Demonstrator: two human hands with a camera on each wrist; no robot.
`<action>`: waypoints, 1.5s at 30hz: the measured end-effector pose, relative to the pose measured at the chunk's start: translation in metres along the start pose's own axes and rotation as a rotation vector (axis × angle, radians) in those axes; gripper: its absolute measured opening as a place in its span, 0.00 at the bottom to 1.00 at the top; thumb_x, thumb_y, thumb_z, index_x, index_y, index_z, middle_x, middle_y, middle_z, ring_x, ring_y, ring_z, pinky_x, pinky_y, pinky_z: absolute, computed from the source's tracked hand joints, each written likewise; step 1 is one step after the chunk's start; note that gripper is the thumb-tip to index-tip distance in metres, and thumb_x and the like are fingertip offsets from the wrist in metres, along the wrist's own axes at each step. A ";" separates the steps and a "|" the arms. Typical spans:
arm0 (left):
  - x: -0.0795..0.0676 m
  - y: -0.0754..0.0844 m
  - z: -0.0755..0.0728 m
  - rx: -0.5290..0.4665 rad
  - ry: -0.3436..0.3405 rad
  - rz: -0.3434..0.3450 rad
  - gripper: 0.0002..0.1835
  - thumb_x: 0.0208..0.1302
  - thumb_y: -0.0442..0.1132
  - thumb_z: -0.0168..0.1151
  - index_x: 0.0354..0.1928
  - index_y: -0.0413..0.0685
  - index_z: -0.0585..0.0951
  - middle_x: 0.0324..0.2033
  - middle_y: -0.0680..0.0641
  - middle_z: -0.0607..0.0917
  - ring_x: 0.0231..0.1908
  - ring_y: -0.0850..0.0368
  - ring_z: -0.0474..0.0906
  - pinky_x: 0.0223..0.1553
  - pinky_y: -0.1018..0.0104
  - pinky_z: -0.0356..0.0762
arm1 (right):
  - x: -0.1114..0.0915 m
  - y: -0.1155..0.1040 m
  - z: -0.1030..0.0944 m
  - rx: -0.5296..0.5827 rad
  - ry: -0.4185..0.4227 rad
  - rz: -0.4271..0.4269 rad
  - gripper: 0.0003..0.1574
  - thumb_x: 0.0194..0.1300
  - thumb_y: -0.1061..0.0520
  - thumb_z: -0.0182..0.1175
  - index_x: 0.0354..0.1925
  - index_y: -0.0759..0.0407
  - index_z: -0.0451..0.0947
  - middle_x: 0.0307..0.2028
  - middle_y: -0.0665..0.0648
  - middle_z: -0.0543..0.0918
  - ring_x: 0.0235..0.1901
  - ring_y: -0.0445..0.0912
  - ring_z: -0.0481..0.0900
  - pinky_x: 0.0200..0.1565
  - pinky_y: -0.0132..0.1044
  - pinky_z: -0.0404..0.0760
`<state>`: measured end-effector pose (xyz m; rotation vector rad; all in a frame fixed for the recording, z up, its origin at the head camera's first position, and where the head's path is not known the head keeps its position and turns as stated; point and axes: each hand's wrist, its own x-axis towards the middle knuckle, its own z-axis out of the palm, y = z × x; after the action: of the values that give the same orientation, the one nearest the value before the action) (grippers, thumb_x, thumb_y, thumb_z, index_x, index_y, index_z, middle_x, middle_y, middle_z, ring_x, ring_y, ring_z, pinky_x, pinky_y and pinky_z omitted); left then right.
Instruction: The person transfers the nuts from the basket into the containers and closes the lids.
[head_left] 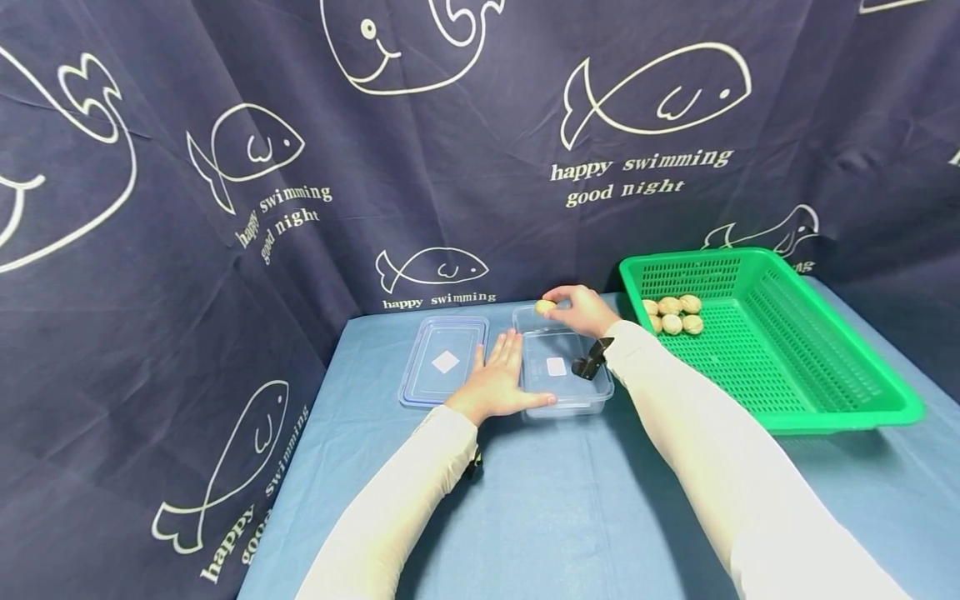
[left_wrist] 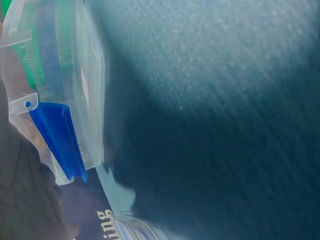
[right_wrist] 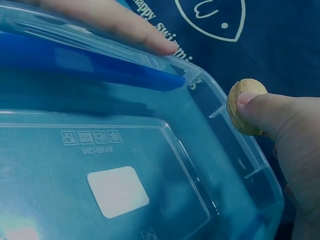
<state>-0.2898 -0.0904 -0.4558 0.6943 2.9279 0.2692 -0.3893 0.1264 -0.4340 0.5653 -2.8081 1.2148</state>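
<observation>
In the head view, two white sleeves (head_left: 390, 517) enter from the lower edge over a blue table (head_left: 555, 508). The left hand (head_left: 497, 387), near the centre, has its fingers straight and the thumb spread; it rests on the left rim of a clear container (head_left: 573, 409). Just beside it, toward the left, lies a clear, blue-edged piece (head_left: 444, 385) which looks like a lid. Farther up, the right hand (head_left: 583, 310) pinches a walnut (head_left: 545, 307) at the container's far end. At the right of the frame stands a green basket (head_left: 825, 333), with six walnuts (head_left: 672, 324) in its left part. Behind hangs a dark cloth (head_left: 450, 192) with white fish drawings.

Only the left wrist view shows clearly a blue flap (left_wrist: 59, 137) hanging at the container's outer wall. The right wrist view shows the thumb (right_wrist: 265, 110) pressed on the walnut, and small mirrored marks (right_wrist: 92, 136) on the container's bottom.

The fingers behind this walnut are mostly hidden. The black wrist device (head_left: 592, 360) covers part of the container; the basket's wall partly hides its leftmost walnuts. In the left wrist view, the hand is a dark, cut-off shape, so its fingers cannot be told there.
</observation>
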 end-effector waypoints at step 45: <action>-0.002 0.002 0.000 -0.054 0.006 0.008 0.70 0.53 0.83 0.52 0.80 0.39 0.40 0.80 0.42 0.39 0.79 0.51 0.32 0.74 0.37 0.35 | -0.040 0.033 -0.107 -0.021 0.268 0.032 0.26 0.68 0.50 0.67 0.60 0.61 0.78 0.55 0.66 0.83 0.57 0.60 0.78 0.53 0.53 0.73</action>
<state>-0.2870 -0.0898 -0.4548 0.6983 2.9118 0.3507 -0.3757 0.2355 -0.3897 0.3285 -2.6111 1.1668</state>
